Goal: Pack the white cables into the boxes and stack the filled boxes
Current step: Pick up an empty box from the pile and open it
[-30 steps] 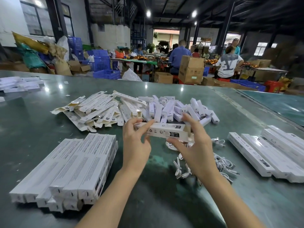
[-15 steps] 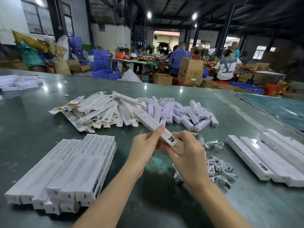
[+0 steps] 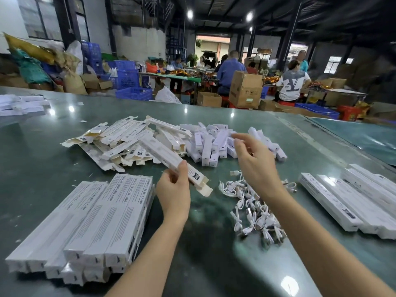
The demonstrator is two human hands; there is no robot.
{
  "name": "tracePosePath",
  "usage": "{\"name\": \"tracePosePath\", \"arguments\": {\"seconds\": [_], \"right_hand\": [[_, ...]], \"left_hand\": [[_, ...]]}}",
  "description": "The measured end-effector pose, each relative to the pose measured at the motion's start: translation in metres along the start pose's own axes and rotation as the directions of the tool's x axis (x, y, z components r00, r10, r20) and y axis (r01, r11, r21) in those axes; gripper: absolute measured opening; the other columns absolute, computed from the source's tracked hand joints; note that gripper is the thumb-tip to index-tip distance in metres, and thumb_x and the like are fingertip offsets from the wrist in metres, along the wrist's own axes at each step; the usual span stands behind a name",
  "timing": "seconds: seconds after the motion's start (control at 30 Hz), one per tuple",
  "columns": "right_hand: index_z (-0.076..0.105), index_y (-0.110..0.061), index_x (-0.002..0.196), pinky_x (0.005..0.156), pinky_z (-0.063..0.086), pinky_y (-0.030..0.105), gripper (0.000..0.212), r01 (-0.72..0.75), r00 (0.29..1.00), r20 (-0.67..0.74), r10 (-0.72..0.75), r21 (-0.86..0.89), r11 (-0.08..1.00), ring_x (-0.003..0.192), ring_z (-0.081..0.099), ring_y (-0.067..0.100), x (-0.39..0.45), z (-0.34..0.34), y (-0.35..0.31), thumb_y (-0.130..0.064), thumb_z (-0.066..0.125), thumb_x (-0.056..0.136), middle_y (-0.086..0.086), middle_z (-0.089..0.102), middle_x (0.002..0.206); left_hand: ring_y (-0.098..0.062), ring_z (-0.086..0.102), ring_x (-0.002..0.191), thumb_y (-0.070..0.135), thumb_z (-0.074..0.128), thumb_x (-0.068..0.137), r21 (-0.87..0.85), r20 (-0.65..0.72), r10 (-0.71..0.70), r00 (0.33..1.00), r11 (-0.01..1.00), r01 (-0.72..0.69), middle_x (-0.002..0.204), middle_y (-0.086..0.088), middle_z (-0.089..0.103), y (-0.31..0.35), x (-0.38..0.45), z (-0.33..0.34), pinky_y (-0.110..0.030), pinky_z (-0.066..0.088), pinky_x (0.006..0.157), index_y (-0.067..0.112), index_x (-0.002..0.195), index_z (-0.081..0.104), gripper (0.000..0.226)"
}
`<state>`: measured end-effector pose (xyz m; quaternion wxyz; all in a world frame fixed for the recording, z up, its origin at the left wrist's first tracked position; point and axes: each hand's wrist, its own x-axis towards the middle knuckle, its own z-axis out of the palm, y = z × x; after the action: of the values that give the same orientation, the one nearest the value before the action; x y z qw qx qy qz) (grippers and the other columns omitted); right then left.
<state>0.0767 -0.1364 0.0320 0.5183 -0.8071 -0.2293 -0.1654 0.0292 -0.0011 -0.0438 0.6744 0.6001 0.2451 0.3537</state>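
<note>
My left hand (image 3: pixel 174 189) grips a long white box (image 3: pixel 162 156) near its open near end, whose flaps hang loose; the box points away to the upper left. My right hand (image 3: pixel 255 161) hovers empty with relaxed fingers above the small white units (image 3: pixel 214 144) and just beyond the heap of coiled white cables (image 3: pixel 252 209). A stack of closed white boxes (image 3: pixel 90 217) lies at the near left.
Flat unfolded boxes (image 3: pixel 120 142) are piled mid-table on the green table (image 3: pixel 42 159). More long white boxes (image 3: pixel 353 198) lie at the right, other white packs (image 3: pixel 21 103) at the far left. People work at tables behind, among cardboard cartons (image 3: pixel 245 91) and blue crates.
My right hand has let go of the box and moved up and right over the small units. The left hand alone now holds the box, its open end toward me.
</note>
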Motion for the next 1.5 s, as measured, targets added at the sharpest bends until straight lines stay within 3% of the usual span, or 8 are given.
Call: {"name": "tracePosePath", "arguments": {"seconds": [0.17,0.43,0.67,0.77,0.9,1.07,1.37,1.5], "right_hand": [[0.036,-0.037,0.146,0.110,0.018,0.047,0.047,0.067,0.892,0.404,0.203,-0.563,0.824,0.136,0.025,0.037,0.045,0.058,0.022,-0.049,0.026,0.102,0.017,0.047,0.141],[0.049,-0.019,0.132,0.101,0.032,0.044,0.041,0.284,0.871,0.438,0.223,-0.818,0.500,0.126,0.037,0.035,0.060,0.089,0.032,-0.042,0.041,0.099,0.019,0.049,0.134],[0.060,-0.013,0.103,0.070,0.045,0.032,0.011,0.050,0.996,0.080,-0.029,-0.280,0.959,0.083,0.056,0.020,0.038,0.068,0.030,-0.021,0.057,0.095,0.006,0.061,0.087],[0.052,-0.015,0.094,0.050,0.037,0.019,0.007,-0.009,0.996,-0.091,0.012,0.037,0.999,0.051,0.044,0.009,0.016,0.051,0.025,-0.011,0.058,0.095,0.000,0.053,0.063],[0.038,-0.022,0.120,0.059,0.049,0.020,0.028,-0.208,0.976,0.017,0.216,0.355,0.911,0.064,0.059,0.007,-0.018,0.019,0.024,-0.017,0.052,0.097,0.006,0.067,0.089],[0.061,-0.019,0.109,0.059,0.041,0.026,0.020,-0.281,0.959,0.099,0.266,0.454,0.846,0.063,0.050,0.010,-0.053,0.000,0.031,-0.016,0.045,0.098,0.001,0.057,0.082],[0.054,-0.027,0.115,0.081,0.054,0.042,0.044,-0.229,0.973,0.077,0.216,0.247,0.942,0.088,0.066,0.019,-0.064,0.009,0.031,-0.031,0.078,0.078,0.000,0.069,0.098],[0.057,-0.027,0.109,0.072,0.055,0.028,0.039,-0.230,0.972,0.017,0.235,0.287,0.930,0.084,0.066,0.014,-0.059,0.005,0.036,-0.028,0.079,0.077,-0.002,0.070,0.096]], "left_hand": [[-0.020,0.057,0.069,0.046,0.060,0.093,-0.031,-0.022,-0.008,1.000,1.000,0.007,0.079,-0.007,0.068,0.001,0.002,-0.001,-0.032,0.044,0.067,0.006,0.088,0.065,0.040],[-0.017,0.064,0.084,0.043,0.060,0.094,-0.004,-0.030,0.021,0.999,1.000,-0.021,0.087,0.000,0.069,-0.002,0.004,0.000,-0.029,0.051,0.079,0.008,0.095,0.067,0.036],[-0.011,0.059,0.073,0.047,0.059,0.094,0.027,0.007,0.040,0.999,0.999,-0.040,0.080,0.003,0.067,-0.003,0.005,-0.002,-0.017,0.043,0.066,0.011,0.090,0.067,0.037],[-0.022,0.053,0.068,0.051,0.058,0.093,0.012,0.028,0.024,0.999,1.000,-0.025,0.074,-0.006,0.064,-0.003,0.005,-0.002,-0.036,0.044,0.070,0.005,0.086,0.066,0.047],[-0.016,0.061,0.066,0.051,0.059,0.092,0.014,0.042,0.036,0.998,0.999,-0.037,0.084,-0.006,0.071,-0.004,0.006,-0.003,-0.035,0.050,0.067,0.008,0.094,0.067,0.043],[0.003,0.061,0.050,0.049,0.062,0.091,-0.008,0.044,0.018,0.999,1.000,-0.018,0.086,0.001,0.071,-0.002,0.005,-0.005,-0.008,0.041,0.047,0.009,0.105,0.062,0.043],[-0.002,0.062,0.053,0.045,0.065,0.089,-0.030,0.221,-0.024,0.975,0.999,0.031,0.069,0.008,0.074,0.003,0.000,-0.004,-0.013,0.047,0.047,0.014,0.089,0.071,0.032],[-0.004,0.055,0.048,0.045,0.067,0.087,-0.048,0.326,-0.065,0.943,0.995,0.085,0.065,0.004,0.071,0.003,-0.001,-0.003,-0.017,0.042,0.045,0.013,0.088,0.071,0.032]]}}
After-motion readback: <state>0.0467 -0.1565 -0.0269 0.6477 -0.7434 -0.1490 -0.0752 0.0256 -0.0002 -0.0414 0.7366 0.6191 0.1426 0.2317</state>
